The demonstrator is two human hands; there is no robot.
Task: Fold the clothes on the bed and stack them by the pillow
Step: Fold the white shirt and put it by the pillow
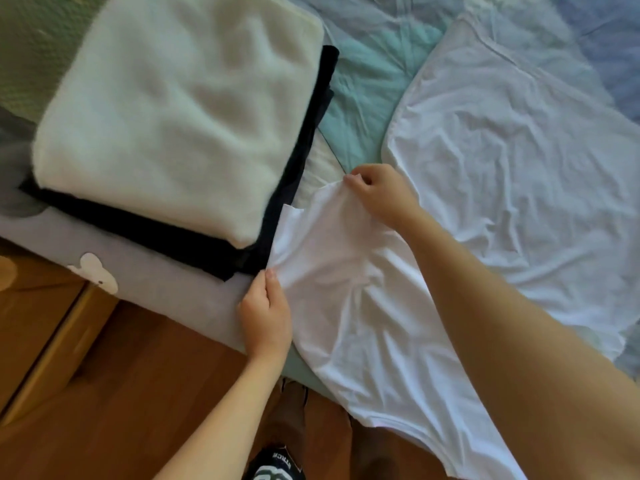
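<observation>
A crumpled white cotton T-shirt (pixel 485 174) lies spread on the bed's pale blue-green sheet (pixel 363 74). The left hand (pixel 265 315) and right hand (pixel 375 195) each pinch its sleeve edge with curled fingers. Just beside, a fluffy white folded garment (pixel 173 109) lies on dark folded clothes (pixel 166 233).

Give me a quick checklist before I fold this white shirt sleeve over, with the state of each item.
1. Left hand has a grip on the white shirt sleeve edge: ok.
2. Right hand pinches the sleeve's far corner: ok.
3. Shirt body lies flat: not ok, wrinkled, and the near hem hangs off the bed edge.
4. Stack with the cream fleece on dark clothes is even: not ok, dark edges stick out.
5. Sleeve is clear of the stack: cannot tell, it meets the dark edge.
</observation>
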